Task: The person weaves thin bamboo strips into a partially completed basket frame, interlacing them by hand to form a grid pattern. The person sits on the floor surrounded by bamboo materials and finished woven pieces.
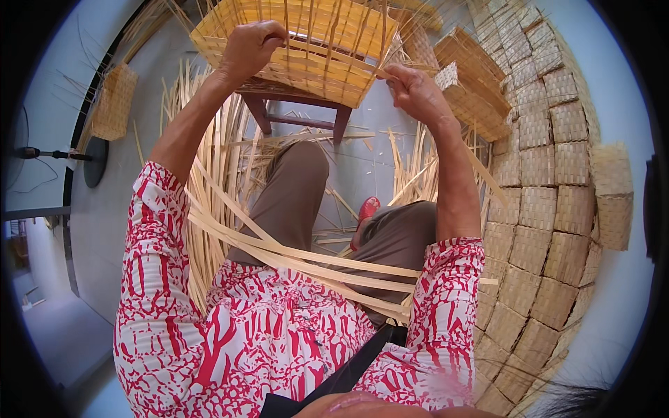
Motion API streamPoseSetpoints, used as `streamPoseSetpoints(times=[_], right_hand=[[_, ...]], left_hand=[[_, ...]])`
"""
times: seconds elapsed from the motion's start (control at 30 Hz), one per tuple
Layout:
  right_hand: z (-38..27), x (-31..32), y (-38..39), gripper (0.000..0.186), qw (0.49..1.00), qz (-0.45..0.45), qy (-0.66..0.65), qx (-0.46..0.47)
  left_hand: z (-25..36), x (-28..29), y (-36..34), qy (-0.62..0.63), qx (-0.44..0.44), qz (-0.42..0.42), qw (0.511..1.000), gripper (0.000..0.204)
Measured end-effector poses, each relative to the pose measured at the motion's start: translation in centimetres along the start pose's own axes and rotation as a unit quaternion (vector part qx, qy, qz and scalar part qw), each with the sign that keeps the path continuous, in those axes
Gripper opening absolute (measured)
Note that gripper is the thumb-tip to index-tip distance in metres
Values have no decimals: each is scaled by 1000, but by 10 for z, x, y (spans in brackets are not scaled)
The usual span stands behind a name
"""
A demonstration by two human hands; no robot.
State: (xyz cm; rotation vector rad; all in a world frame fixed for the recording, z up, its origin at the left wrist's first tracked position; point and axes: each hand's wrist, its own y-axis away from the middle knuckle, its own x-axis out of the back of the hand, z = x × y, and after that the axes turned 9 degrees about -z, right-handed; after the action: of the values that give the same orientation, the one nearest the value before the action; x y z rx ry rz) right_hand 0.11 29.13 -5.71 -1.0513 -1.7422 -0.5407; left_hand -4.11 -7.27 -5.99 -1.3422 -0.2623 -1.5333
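A half-woven yellow bamboo basket [306, 24], with loose upright strips, rests on a low dark wooden stool [300, 122] in front of me. My left hand [254, 50] is closed on the basket's near side at the left, fingers curled over a band. My right hand [411, 90] pinches at the basket's right corner, where strip ends stick out; exactly which strip it holds is hard to see. Several long pale strips [306, 261] lie across my lap, joining a loose bundle [198, 174] beside my left leg.
Stacked woven pieces [536, 216] fill the right side, with more woven boxes [467, 76] behind my right hand. A woven box [115, 101] leans at the far left near a black stand base [97, 164]. Scattered strips [348, 202] litter the floor around my red shoe [366, 212].
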Motion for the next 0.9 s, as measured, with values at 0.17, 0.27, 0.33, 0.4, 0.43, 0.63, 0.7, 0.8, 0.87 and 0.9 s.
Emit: streamPoseSetpoints(times=[0.17, 0.27, 0.33, 0.4, 0.43, 0.63, 0.7, 0.8, 0.87, 0.9], right_hand=[[0, 2, 1, 24, 998, -30, 39, -41], [-16, 9, -1, 23, 993, -47, 61, -92], [-23, 8, -4, 22, 992, -41, 64, -105], [-11, 2, -4, 21, 995, -22, 50, -84], [-6, -3, -5, 21, 997, 2, 29, -71], [-9, -7, -7, 15, 989, 7, -99, -110], [-6, -7, -11, 19, 985, 6, -140, -96], [-10, -16, -14, 15, 981, 24, -187, -48], [-15, -30, -15, 13, 982, 43, -179, -36], [-22, -35, -17, 12, 983, 53, -175, -30]], left_hand=[[5, -4, 0, -29, 11, -12, 999, 16], [16, -4, 5, -87, 22, 8, 996, 22], [19, -2, 7, -102, 21, 24, 994, 27], [19, -5, 8, -90, 14, 35, 995, 32], [21, -6, 7, -39, 75, -1, 996, 34], [33, -1, 52, 100, 78, 194, 973, 25], [36, -2, 69, 138, 115, 184, 966, 14], [42, -7, 92, 161, 131, 138, 968, 11], [54, -12, 91, 186, 75, 95, 975, 14], [64, -12, 86, 160, 38, 85, 983, 14]])
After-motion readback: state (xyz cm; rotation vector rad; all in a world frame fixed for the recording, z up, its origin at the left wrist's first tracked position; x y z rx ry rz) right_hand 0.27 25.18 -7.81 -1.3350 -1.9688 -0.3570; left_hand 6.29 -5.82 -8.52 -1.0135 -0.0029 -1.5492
